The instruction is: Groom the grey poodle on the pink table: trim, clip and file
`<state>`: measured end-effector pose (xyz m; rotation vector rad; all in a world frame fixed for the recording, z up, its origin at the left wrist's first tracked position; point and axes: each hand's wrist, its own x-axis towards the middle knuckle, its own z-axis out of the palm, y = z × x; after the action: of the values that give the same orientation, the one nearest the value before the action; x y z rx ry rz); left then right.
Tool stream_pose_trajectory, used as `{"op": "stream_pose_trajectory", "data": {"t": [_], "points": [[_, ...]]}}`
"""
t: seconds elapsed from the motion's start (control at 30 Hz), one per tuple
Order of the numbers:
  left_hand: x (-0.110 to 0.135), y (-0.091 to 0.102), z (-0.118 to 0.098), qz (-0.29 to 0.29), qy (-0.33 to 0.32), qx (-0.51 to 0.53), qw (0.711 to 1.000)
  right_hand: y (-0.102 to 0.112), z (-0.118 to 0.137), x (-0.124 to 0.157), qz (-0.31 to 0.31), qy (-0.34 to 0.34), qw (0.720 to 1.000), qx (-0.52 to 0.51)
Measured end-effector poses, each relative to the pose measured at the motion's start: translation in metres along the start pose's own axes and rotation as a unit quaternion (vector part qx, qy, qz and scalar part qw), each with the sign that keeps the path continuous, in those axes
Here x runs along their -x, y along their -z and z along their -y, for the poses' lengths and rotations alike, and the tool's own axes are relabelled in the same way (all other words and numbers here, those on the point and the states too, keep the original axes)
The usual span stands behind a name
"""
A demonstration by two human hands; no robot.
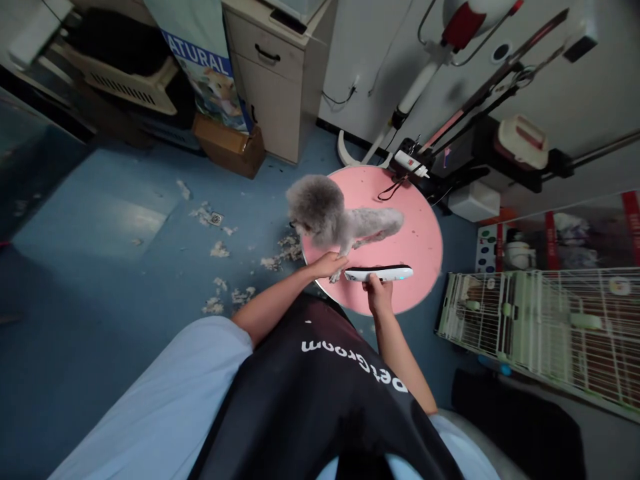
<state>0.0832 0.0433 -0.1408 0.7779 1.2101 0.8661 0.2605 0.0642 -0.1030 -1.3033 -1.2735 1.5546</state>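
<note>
A grey dog (320, 210) with a fluffy round head and short-clipped body is on a round pink grooming table (420, 247), its head toward the left edge. My left hand (327, 265) is closed around one of its front legs near the paw. In my right hand (377, 290) is a white and black hair clipper (383, 273), gripped from below with the thumb along its side. A small blue light shows at the clipper's right end, and its left end points at the held leg. Whether it touches the fur I cannot tell.
Clumps of cut fur (219, 249) lie on the blue floor left of the table. A white bottle (411, 163) and a black strap sit at its back edge, near a stand dryer (420, 87). Wire cages (540, 327) stand to the right, a cardboard box (230, 147) and cabinet (273, 87) behind.
</note>
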Motion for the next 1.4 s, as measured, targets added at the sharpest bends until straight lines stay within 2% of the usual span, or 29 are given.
{"op": "stream_pose_trajectory", "data": {"t": [0.1,0.23,0.33,0.47,0.57,0.63,0.7,0.8,0.87,0.93,1.13,1.3,1.4], "points": [[0.002,0.004,-0.003,-0.005,-0.006,-0.009,1.000,-0.009,0.014,-0.005,0.021,0.055,0.996,0.068],[0.003,0.007,-0.006,-0.008,-0.023,-0.011,1.000,-0.019,0.026,-0.002,0.076,0.087,0.984,0.132],[0.002,0.008,-0.006,-0.002,-0.017,-0.021,1.000,-0.023,0.028,0.002,0.097,0.096,0.981,0.140],[0.002,0.010,-0.007,-0.007,-0.029,-0.038,0.999,-0.025,0.026,0.001,0.093,0.099,0.982,0.134],[0.004,0.010,-0.008,-0.011,-0.036,-0.047,0.998,-0.024,0.021,0.000,0.115,0.069,0.983,0.124],[0.006,0.008,-0.009,-0.018,-0.031,-0.052,0.998,-0.021,0.014,0.003,0.083,0.032,0.994,0.070],[0.007,0.004,-0.009,-0.043,-0.019,-0.051,0.998,-0.017,0.004,0.009,0.019,-0.018,0.999,-0.031],[0.005,-0.006,-0.006,-0.113,-0.021,-0.054,0.992,-0.013,-0.011,0.023,-0.051,-0.086,0.984,-0.146],[0.003,-0.014,-0.004,-0.148,-0.035,-0.058,0.987,-0.015,-0.019,0.034,-0.100,-0.084,0.977,-0.170],[0.001,-0.021,-0.001,-0.166,-0.050,-0.064,0.983,-0.019,-0.023,0.044,-0.146,-0.054,0.971,-0.184],[-0.003,-0.033,0.004,-0.194,-0.068,-0.144,0.968,-0.029,-0.023,0.058,-0.172,-0.021,0.970,-0.170],[-0.002,-0.041,0.002,-0.211,-0.063,-0.145,0.965,-0.029,-0.024,0.065,-0.172,-0.020,0.962,-0.210],[-0.001,-0.046,0.001,-0.208,-0.068,-0.143,0.965,-0.030,-0.023,0.068,-0.199,-0.017,0.951,-0.234]]}}
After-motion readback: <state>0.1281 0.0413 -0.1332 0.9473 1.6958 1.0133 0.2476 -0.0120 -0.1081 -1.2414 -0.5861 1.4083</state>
